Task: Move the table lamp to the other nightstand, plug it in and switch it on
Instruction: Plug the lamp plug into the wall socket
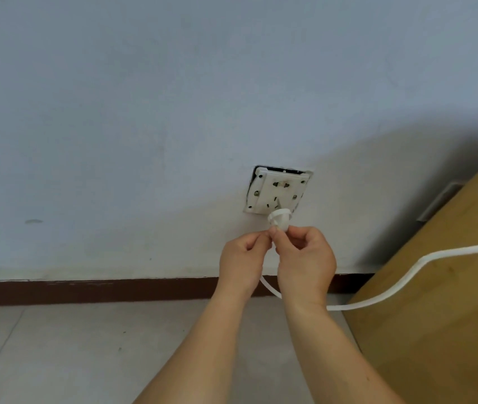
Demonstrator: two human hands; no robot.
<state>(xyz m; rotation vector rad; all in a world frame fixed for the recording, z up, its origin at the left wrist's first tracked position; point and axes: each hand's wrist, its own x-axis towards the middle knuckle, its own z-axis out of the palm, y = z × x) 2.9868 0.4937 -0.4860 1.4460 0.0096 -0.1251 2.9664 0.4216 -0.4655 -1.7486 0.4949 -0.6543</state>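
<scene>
Both hands meet just under the loose white square wall socket [277, 190], which hangs slightly out of its dark recess in the pale painted wall [144, 97]; the right hand [304, 256] pinches the small round white plastic plug [279, 219] between thumb and forefinger, and the left hand [243, 258] is curled with its fingertips pressed against the plug's neck, steadying it; the plug sits at the socket's lower edge, whether its pins have entered I cannot tell; to do this well, I would judge, square the pins to the lower slots and push straight while bracing the wobbly plate; the flat white cord [406, 282] trails right across the tan wooden nightstand [450, 301], and could snag on its edge; the lamp itself is out of sight; a dark brown skirting board [86, 291] and grey floor tiles [71, 360] lie below, clear of the work.
</scene>
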